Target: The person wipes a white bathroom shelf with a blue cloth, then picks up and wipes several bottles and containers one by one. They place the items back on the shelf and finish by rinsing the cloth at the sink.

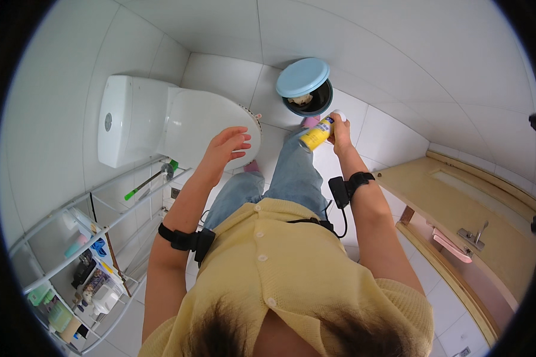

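Note:
My right hand (340, 134) is wrapped round a yellow spray can (317, 135) with a white top, held tilted above my right leg. Beyond it on the floor stands a dark bin (321, 101) whose light blue lid (302, 77) sits askew, with some pale crumpled stuff showing inside. My left hand (227, 146) hangs over the front of the white toilet lid (202, 122), its fingers apart and nothing in them. The lid is down; a patterned edge and a small tab show at its front rim.
A white toilet tank (125, 122) stands at the left wall. Below it, a white wire rack (101, 232) holds bottles and small items, with a green-handled brush (152, 181) beside it. At right, a wooden door (476, 214) with a metal latch stands open.

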Available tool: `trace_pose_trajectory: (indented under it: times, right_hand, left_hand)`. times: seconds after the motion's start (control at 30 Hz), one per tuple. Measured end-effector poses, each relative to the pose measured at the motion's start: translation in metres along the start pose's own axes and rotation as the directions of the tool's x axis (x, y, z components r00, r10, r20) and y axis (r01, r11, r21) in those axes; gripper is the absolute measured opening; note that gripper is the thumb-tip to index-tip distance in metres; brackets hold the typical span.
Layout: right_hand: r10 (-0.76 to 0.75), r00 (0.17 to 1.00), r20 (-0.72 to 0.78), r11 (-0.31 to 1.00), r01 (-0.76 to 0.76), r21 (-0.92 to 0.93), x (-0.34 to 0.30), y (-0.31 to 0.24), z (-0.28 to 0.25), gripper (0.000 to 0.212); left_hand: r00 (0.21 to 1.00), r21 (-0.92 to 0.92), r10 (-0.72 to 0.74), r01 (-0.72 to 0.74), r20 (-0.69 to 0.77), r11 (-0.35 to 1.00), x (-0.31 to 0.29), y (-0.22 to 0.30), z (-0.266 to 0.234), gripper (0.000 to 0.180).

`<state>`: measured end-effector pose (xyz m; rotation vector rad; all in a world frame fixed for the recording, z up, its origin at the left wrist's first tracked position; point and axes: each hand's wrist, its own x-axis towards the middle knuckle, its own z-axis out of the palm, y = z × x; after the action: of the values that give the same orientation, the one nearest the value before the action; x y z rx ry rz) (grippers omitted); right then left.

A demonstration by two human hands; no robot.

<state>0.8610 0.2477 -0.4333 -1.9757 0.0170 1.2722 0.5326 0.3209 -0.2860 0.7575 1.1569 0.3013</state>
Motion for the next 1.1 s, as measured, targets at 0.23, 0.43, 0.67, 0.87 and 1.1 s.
trace_pose_trajectory:
  times: [0.23, 0.43, 0.67, 0.87, 1.1]
  right_hand:
    - [0.061, 0.957, -0.283, 0.991, -0.024, 0.132, 0.074, 0.053, 0.010, 0.080]
    - [0.190, 0.944, -0.271, 0.952, -0.109, 0.286, 0.090, 0.086, 0.034, 0.064]
    - [0.222, 0.955, -0.196, 0.927, -0.145, 0.345, 0.072, 0.066, 0.018, 0.063]
    - [0.181, 0.961, -0.208, 0.928, -0.097, 0.360, 0.084, 0.058, 0.002, 0.065]
    - [0.301, 0.937, -0.178, 0.902, -0.218, 0.373, 0.132, 0.085, 0.038, 0.055]
  left_hand:
    - [0.991, 0.054, -0.031, 0.038, -0.129, 0.998, 0.003, -0.018, -0.007, 0.037]
    - [0.983, 0.107, -0.071, 0.090, -0.169, 0.990, 0.008, -0.034, -0.009, 0.035]
    - [0.993, 0.082, -0.038, 0.047, -0.114, 0.996, 0.018, -0.034, -0.002, 0.033]
    - [0.992, 0.122, -0.031, 0.046, -0.120, 0.991, 0.018, -0.029, 0.001, 0.033]
    - [0.976, 0.267, -0.067, 0.123, -0.209, 0.956, 0.018, -0.042, -0.008, 0.031]
